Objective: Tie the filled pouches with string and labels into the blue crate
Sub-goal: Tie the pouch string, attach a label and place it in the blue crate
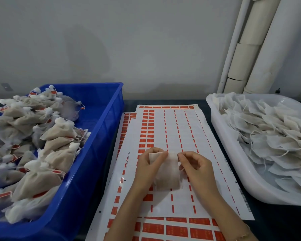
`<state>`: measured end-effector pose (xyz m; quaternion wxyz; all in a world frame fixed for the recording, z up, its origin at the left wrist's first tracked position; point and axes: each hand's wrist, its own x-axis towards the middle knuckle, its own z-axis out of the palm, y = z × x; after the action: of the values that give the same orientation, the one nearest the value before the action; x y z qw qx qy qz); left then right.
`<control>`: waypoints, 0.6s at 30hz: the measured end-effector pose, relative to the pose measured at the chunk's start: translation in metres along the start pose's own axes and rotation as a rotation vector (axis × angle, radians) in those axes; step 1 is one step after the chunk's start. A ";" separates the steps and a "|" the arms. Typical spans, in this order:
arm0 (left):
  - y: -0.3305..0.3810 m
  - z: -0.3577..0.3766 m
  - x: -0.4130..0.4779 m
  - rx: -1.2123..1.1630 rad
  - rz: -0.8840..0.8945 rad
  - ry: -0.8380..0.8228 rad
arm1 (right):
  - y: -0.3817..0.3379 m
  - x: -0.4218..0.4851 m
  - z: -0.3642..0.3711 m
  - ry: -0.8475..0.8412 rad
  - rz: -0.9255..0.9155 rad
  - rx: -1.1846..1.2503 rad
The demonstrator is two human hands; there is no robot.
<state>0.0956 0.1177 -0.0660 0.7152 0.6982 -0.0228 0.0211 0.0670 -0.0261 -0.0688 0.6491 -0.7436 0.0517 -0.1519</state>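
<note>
Left hand [144,168] and right hand [196,166] pinch the pouch [167,173] by its top, clear of blue crate [111,119].

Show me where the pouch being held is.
The pouch sits low at centre of the head view, held by the left hand and right hand over the label sheets, between the blue crate at left and white tray at right.

One head-worn camera looks forward and down over the tabletop [285,225] from close above. It faces the wall [129,40], which fills the upper half.
</note>
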 end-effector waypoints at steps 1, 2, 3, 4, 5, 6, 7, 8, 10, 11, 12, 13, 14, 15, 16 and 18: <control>0.000 -0.001 0.001 0.005 0.008 -0.012 | 0.000 -0.001 0.000 -0.016 -0.008 -0.009; 0.000 -0.001 0.000 0.025 0.017 -0.027 | 0.000 -0.002 0.001 -0.034 -0.018 -0.024; 0.001 -0.002 0.000 0.038 0.025 -0.049 | -0.001 -0.004 0.002 -0.051 -0.031 -0.046; 0.001 -0.002 0.001 0.045 0.025 -0.071 | -0.003 -0.005 0.003 -0.062 -0.046 -0.068; -0.001 -0.003 0.001 0.056 0.025 -0.089 | -0.004 -0.005 0.003 -0.065 -0.060 -0.077; -0.001 -0.002 0.001 0.071 0.027 -0.099 | -0.004 -0.005 0.003 -0.058 -0.070 -0.071; -0.001 -0.001 0.000 0.090 0.041 -0.098 | -0.005 -0.004 0.002 -0.040 -0.077 -0.061; -0.001 0.000 -0.001 0.121 0.067 -0.086 | -0.004 -0.004 0.001 -0.017 -0.083 -0.058; -0.001 0.002 -0.002 0.191 0.133 -0.052 | -0.003 -0.002 0.000 0.019 -0.110 -0.095; 0.000 0.003 -0.003 0.206 0.156 -0.046 | -0.003 -0.002 0.000 0.027 -0.130 -0.134; 0.001 0.004 -0.004 0.208 0.168 -0.050 | -0.003 -0.003 0.000 0.030 -0.149 -0.176; 0.002 0.005 -0.005 0.203 0.172 -0.058 | -0.002 -0.003 0.001 0.031 -0.165 -0.210; 0.003 0.005 -0.006 0.193 0.170 -0.067 | -0.002 -0.003 0.003 0.036 -0.178 -0.235; 0.004 0.005 -0.006 0.179 0.168 -0.072 | -0.002 -0.003 0.003 0.044 -0.186 -0.252; 0.004 0.005 -0.006 0.167 0.166 -0.074 | -0.002 -0.003 0.003 0.054 -0.189 -0.262; 0.003 0.005 -0.006 0.142 0.148 -0.065 | -0.001 -0.001 0.003 0.068 -0.192 -0.266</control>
<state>0.0895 0.1131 -0.0630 0.6595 0.7437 -0.0959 0.0525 0.0663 -0.0228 -0.0679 0.5254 -0.8188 0.0222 -0.2301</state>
